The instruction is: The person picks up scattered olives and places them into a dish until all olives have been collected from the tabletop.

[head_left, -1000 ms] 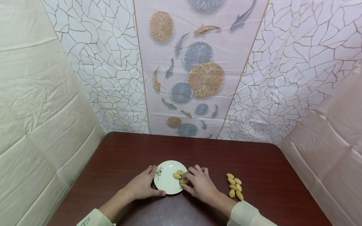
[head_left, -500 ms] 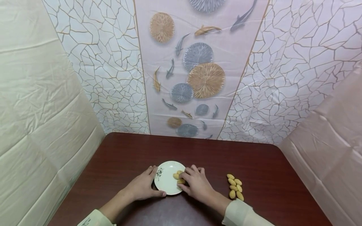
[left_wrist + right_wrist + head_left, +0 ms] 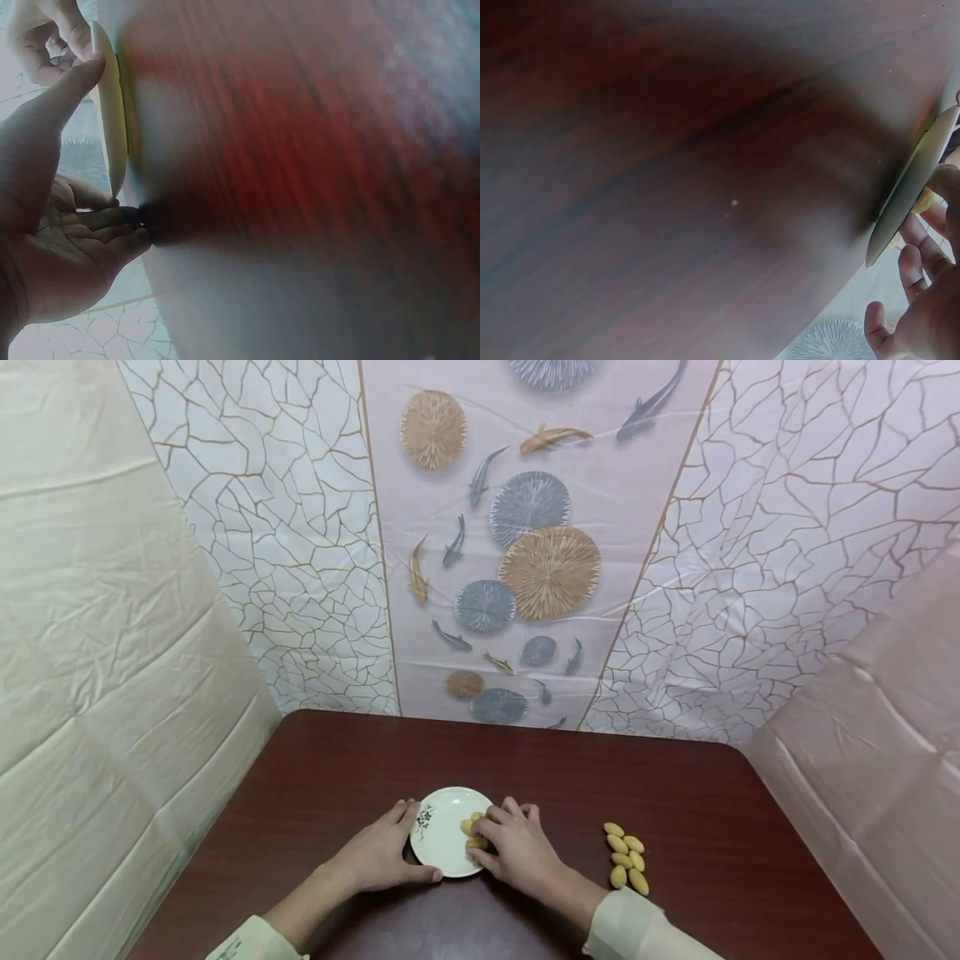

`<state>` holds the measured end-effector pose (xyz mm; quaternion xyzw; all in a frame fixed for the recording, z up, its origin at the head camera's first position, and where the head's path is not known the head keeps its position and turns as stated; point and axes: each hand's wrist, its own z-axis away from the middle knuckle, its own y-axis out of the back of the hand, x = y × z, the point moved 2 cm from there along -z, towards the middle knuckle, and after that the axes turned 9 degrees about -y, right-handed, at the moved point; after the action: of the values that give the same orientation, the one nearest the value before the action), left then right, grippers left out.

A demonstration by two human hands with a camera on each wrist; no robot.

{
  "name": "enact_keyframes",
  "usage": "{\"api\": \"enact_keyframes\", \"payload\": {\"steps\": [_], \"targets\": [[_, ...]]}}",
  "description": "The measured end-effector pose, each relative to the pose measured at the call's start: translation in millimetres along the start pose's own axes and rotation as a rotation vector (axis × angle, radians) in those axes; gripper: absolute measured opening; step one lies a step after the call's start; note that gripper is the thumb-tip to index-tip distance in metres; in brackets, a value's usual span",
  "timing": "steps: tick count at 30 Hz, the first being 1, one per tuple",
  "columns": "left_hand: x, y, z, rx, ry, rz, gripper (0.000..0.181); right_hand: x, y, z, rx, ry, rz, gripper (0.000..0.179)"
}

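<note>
The small white plate (image 3: 442, 843) sits on the dark red-brown surface (image 3: 525, 768) right in front of the person, flanked by both hands. The left hand (image 3: 375, 856) lies at the plate's left rim with relaxed fingers against the edge and the thumb along its near side, steadying rather than grasping; the left wrist view shows the thumb (image 3: 64, 90) laid against the rim of the plate (image 3: 109, 112). The right hand (image 3: 517, 852) reaches over the plate's right rim, its fingers curled down onto the few yellowish nut-like pieces (image 3: 472, 831) lying in the right part of the plate; whether it pinches one or only touches them cannot be told, since the fingertips hide the contact. In the right wrist view the plate (image 3: 911, 187) appears edge-on with the fingers (image 3: 911, 259) just beyond it. The relation that matters lies to the right: a cluster of the same yellowish pieces (image 3: 625, 857) rests on the bare surface, well apart from the plate and just beyond the right wrist. The cluster's long axis runs roughly toward and away from the person. The right hand is clearly the nearer one to it.
</note>
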<state>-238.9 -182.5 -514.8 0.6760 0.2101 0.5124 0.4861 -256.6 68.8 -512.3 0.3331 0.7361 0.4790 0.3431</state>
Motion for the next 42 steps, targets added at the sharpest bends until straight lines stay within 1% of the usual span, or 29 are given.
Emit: {"api": "enact_keyframes", "payload": {"steps": [20,28,32,38,42], "targets": [[1.7,2.0,-0.6,0.006,-0.006,0.001,0.13,-2,-1,-1.4,-0.02,-0.01,0.017,0.019],[1.8,-0.1,-0.5,0.001,-0.007,0.008,0.131,0,-1,-0.3,0.016,-0.01,0.034,0.022],[1.7,-0.1,-0.4,-0.002,-0.005,0.003,0.13,1,2,1.3,0.03,-0.016,0.036,0.024],[2.7,1.0,0.4,-0.006,-0.001,0.008,0.13,5,10,7.0,0.019,-0.038,0.003,0.026],[3.9,2.9,1.3,-0.005,-0.003,-0.001,0.13,11,15,11.3,0.045,-0.028,0.002,0.027]]}}
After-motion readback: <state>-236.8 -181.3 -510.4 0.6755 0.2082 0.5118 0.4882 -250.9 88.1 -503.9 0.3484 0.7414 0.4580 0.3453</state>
